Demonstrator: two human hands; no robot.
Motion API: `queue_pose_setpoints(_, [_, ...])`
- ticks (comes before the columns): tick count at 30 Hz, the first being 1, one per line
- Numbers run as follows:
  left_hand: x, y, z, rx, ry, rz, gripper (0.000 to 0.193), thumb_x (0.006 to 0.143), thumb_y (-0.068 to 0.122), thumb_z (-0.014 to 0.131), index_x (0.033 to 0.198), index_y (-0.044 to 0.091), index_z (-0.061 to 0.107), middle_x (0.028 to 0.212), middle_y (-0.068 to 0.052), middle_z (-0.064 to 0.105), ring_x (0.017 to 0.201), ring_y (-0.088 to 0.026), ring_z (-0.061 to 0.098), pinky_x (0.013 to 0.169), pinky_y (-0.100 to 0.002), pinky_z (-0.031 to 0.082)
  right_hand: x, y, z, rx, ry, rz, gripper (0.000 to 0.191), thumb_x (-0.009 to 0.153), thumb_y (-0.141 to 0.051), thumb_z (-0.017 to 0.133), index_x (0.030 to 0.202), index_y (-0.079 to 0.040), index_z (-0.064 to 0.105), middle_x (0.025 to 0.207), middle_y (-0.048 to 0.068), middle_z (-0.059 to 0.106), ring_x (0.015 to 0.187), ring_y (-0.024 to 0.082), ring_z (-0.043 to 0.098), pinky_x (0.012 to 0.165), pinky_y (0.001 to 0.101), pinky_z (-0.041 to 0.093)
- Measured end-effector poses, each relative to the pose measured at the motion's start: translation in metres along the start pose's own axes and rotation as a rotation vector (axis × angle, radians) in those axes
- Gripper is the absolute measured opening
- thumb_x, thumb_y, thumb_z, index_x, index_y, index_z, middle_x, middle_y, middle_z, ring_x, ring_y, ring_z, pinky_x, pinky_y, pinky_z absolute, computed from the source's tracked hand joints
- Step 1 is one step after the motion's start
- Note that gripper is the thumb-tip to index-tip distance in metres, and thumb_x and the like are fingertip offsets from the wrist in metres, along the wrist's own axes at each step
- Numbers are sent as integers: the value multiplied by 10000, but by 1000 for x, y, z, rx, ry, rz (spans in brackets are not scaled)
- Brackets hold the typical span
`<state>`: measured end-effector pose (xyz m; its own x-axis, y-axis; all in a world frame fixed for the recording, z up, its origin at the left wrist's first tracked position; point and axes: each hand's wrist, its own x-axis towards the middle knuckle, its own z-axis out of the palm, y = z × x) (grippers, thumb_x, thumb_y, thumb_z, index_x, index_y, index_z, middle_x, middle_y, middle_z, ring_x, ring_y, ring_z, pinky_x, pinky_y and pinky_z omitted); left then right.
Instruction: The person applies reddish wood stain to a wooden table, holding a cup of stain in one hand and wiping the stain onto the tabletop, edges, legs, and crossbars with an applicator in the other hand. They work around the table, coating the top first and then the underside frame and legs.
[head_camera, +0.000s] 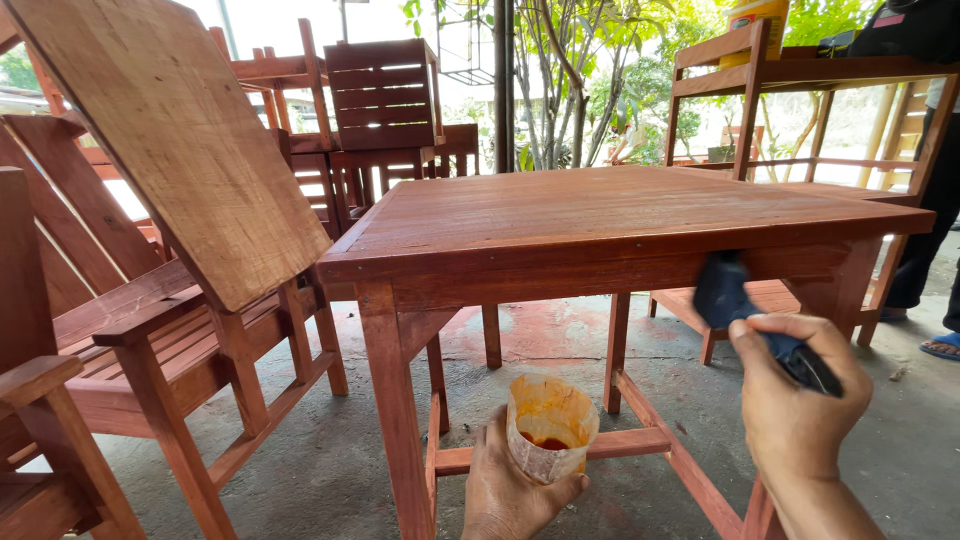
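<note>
Staining a wooden table, seen from above the hands. Your right hand (795, 400) has its fingers clamped round the dark handle of a brush (735, 300), whose head presses against the front apron of the table (600, 270), just under the tabletop edge and near the right front leg. Your left hand (505, 495) is closed on a small plastic cup (550, 425), orange-smeared, with a pool of red stain at its bottom; you hold it low, in front of the lower stretchers. The tabletop, the front apron and the left front leg already show an even red-brown coat, so by the look of it most of the visible surfaces are covered. The stretch of apron under the brush seems to be the part in hand; whether the far legs and lower rails are fully coated cannot be told from here. To the left stands a stained chair (200, 340) bearing an uncoated, paler board (170, 130), and more stained furniture (385, 100) stands behind.
</note>
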<state>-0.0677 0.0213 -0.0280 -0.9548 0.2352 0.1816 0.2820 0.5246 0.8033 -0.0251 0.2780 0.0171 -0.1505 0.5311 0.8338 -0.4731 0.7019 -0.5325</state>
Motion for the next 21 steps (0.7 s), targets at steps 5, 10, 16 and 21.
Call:
queue_pose_setpoints(5, [3, 7, 13, 27, -40, 9, 1203, 614, 421, 931, 1509, 56, 216, 1323, -130, 407, 1356, -249, 458, 1190, -408, 420, 38, 54, -34, 480, -9, 313, 90, 1023, -2, 675, 1040, -84, 643, 1014, 124, 701, 924, 271, 744, 782, 335, 658])
queue_pose_setpoints(10, [6, 10, 20, -3, -23, 70, 1236, 604, 410, 948, 1497, 25, 184, 1320, -145, 395, 1343, -262, 458, 1201, -407, 406, 87, 156, -88, 522, 8, 370, 98, 1135, -154, 558, 1205, -152, 627, 1131, 75, 704, 1088, 205, 720, 922, 287, 639])
queue_pose_setpoints(16, [9, 10, 21, 44, -56, -19, 1261, 612, 418, 944, 1534, 45, 169, 1348, -158, 384, 1376, -284, 456, 1191, -433, 425, 94, 176, -96, 86, 162, 237, 81, 1141, -130, 601, 1222, -135, 606, 1164, 75, 691, 1087, 205, 720, 951, 282, 630])
queue_pose_setpoints(21, [7, 8, 27, -15, -49, 3, 1239, 594, 417, 940, 1526, 50, 210, 1336, -138, 458, 1371, -263, 488, 1193, -428, 423, 86, 146, -72, 110, 146, 131, 102, 1146, -110, 636, 1236, -120, 589, 1191, 75, 681, 1087, 205, 721, 975, 279, 623])
